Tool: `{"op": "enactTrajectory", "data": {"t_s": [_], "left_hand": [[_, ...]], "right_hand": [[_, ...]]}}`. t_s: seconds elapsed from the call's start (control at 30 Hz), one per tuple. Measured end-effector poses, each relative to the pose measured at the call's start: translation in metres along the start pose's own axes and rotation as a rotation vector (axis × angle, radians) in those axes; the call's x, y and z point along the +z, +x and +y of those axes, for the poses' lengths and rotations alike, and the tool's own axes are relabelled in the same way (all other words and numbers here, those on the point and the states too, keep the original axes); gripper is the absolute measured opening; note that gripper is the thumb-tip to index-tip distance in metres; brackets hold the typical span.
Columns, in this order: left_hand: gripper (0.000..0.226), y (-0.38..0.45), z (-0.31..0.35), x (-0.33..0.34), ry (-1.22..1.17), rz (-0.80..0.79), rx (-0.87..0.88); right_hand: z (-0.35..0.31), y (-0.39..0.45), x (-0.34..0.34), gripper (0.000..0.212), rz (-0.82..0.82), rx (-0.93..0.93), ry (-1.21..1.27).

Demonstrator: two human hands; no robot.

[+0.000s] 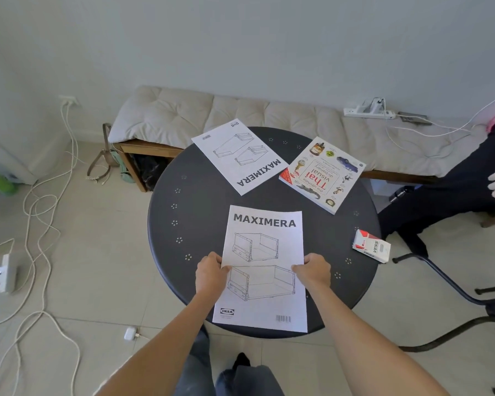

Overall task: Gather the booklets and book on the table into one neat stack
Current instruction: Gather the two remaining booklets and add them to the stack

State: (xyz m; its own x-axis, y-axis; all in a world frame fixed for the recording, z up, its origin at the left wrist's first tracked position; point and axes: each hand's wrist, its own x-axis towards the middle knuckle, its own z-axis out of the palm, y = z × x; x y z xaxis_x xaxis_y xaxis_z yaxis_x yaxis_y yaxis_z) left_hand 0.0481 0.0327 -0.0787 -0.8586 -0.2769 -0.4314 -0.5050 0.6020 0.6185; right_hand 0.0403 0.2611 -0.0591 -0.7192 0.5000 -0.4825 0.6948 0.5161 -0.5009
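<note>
Left hand (210, 271) and right hand (315, 270) are pinching the side edges of the near booklet (265, 252), its bottom edge overhanging the round table (200, 201). Bare tabletop is lying beyond; farther off, second booklet (239, 155) and book (323, 174) are sitting apart, both overhanging the far rim

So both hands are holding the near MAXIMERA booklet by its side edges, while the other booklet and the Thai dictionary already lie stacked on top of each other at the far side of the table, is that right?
Not quite. In the head view the other booklet and the Thai dictionary lie side by side, apart, not stacked. The rest holds: the left hand and right hand hold the near MAXIMERA booklet by its side edges.
</note>
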Motion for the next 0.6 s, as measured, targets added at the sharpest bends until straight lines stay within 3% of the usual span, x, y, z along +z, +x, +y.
{"op": "enactTrajectory", "data": {"t_s": [0.2,0.6], "left_hand": [[0.016,0.002,-0.002,0.0,0.033,-0.012,-0.001],[0.019,0.046,0.03,-0.047,-0.004,-0.018,-0.047]], "right_hand": [[0.001,-0.002,0.002,0.03,0.024,-0.048,-0.221],[-0.044,0.034,-0.018,0.022,0.015,-0.086,-0.203]]}}
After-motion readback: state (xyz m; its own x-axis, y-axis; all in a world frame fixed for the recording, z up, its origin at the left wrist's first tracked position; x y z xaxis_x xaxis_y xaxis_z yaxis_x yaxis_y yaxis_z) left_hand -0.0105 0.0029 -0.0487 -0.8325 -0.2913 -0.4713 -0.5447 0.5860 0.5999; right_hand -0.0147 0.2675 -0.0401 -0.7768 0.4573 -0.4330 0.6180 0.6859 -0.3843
